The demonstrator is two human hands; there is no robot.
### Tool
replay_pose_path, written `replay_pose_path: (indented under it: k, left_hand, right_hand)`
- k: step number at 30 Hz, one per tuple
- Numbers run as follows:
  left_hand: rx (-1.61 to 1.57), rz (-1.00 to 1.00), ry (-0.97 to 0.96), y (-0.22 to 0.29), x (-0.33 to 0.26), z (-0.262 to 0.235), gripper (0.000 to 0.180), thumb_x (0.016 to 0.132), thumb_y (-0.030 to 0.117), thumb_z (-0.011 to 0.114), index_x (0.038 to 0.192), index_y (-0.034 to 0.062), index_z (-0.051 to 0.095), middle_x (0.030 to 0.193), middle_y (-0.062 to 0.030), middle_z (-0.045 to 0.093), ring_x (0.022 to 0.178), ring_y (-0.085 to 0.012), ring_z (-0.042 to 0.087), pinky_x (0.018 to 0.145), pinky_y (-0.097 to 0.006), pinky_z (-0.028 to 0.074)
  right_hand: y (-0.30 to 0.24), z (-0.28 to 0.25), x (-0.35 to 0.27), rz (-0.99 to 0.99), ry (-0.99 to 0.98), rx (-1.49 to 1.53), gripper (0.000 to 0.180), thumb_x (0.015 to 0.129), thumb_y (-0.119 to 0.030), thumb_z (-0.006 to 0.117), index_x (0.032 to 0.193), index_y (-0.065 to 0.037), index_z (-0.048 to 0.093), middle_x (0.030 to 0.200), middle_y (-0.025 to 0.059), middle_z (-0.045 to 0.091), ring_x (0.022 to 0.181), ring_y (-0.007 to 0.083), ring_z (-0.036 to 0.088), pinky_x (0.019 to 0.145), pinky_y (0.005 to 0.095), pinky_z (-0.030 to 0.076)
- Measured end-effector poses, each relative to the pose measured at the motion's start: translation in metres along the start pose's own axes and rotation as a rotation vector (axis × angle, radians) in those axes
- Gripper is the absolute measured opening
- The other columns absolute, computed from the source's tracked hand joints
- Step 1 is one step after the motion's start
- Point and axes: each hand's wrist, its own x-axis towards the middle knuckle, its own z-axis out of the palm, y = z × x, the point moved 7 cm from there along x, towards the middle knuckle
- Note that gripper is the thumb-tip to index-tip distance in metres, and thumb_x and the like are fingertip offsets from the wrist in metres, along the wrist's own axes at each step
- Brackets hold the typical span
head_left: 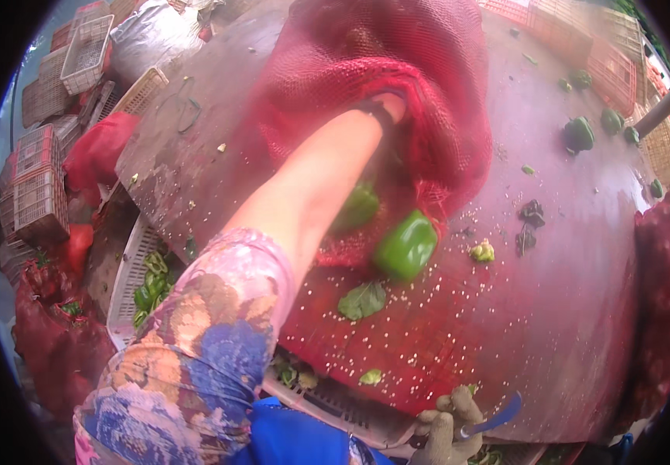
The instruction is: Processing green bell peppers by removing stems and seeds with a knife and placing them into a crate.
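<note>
My bare left arm, in a flowered sleeve, reaches into the mouth of a big red mesh bag (451,93). A dark band circles the wrist. Only a bit of my left hand (394,105) shows; its fingers are hidden in the mesh. A green bell pepper (407,246) lies at the bag's mouth, with another pepper (357,208) partly behind my forearm. Near the lower edge, my gloved right hand (447,426) is closed around a small knife (498,415), whose curved, blue-looking end points up and right.
The reddish table (552,310) carries scattered seeds, a loose leaf (362,301) and pepper scraps. Several green peppers (580,135) lie at the far right. A white crate (130,287) holds peppers at left. Full red sacks (664,302) and stacked crates (41,201) flank the table.
</note>
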Motion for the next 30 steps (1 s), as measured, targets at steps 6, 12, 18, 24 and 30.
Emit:
replay_pose_path:
  k: [6, 12, 18, 24, 30]
  left_hand:
    - [0.139, 0.162, 0.068, -0.026, -0.038, 0.029, 0.033, 0.09, 0.023, 0.055, 0.118, 0.0085, 0.065, 0.12, -0.0153, 0.063, 0.109, -0.0298, 0.062, 0.096, -0.039, 0.046]
    - [0.364, 0.262, -0.109, 0.048, -0.117, 0.001, 0.038, 0.095, 0.027, 0.05, 0.128, 0.0117, 0.06, 0.131, -0.0082, 0.058, 0.114, -0.0244, 0.059, 0.102, -0.034, 0.044]
    - [-1.069, 0.513, 0.452, -0.134, -0.157, 0.017, 0.023, 0.082, 0.015, 0.057, 0.101, 0.0051, 0.067, 0.1, -0.0107, 0.067, 0.083, -0.0219, 0.066, 0.069, -0.034, 0.054]
    - [-2.006, 0.199, -0.05, 0.048, -0.311, 0.01, 0.041, 0.079, 0.018, 0.057, 0.117, 0.002, 0.057, 0.102, -0.0119, 0.065, 0.084, -0.0223, 0.066, 0.076, -0.033, 0.056]
    - [-1.163, -0.037, 0.463, 0.045, -0.353, 0.085, 0.062, 0.076, 0.02, 0.07, 0.133, 0.0062, 0.048, 0.116, -0.0106, 0.059, 0.102, -0.0201, 0.061, 0.088, -0.031, 0.05]
  right_hand:
    - [-0.013, 0.01, -0.015, -0.204, 0.149, 0.303, 0.038, 0.09, -0.006, 0.058, 0.125, 0.008, 0.051, 0.097, 0.0148, 0.061, 0.066, 0.0119, 0.062, 0.051, 0.0185, 0.048]
    - [-0.004, 0.01, -0.035, -0.16, 0.241, 0.438, 0.037, 0.086, 0.003, 0.06, 0.123, 0.004, 0.056, 0.092, 0.0064, 0.059, 0.07, 0.0105, 0.058, 0.064, 0.0216, 0.049]
    - [-0.014, 0.052, -0.028, -0.357, 0.055, 0.349, 0.035, 0.086, -0.006, 0.064, 0.12, -0.002, 0.056, 0.086, 0.0016, 0.057, 0.06, 0.005, 0.053, 0.046, 0.018, 0.041]
    - [-0.008, 0.051, -0.027, -0.246, 0.031, 0.213, 0.033, 0.086, -0.012, 0.064, 0.116, 0.0, 0.057, 0.079, 0.0019, 0.057, 0.065, 0.0089, 0.053, 0.06, 0.025, 0.045]
    - [0.001, 0.08, -0.021, -0.345, -0.003, 0.078, 0.038, 0.084, -0.022, 0.066, 0.115, -0.001, 0.059, 0.082, 0.0128, 0.065, 0.076, 0.0253, 0.065, 0.073, 0.0393, 0.05]
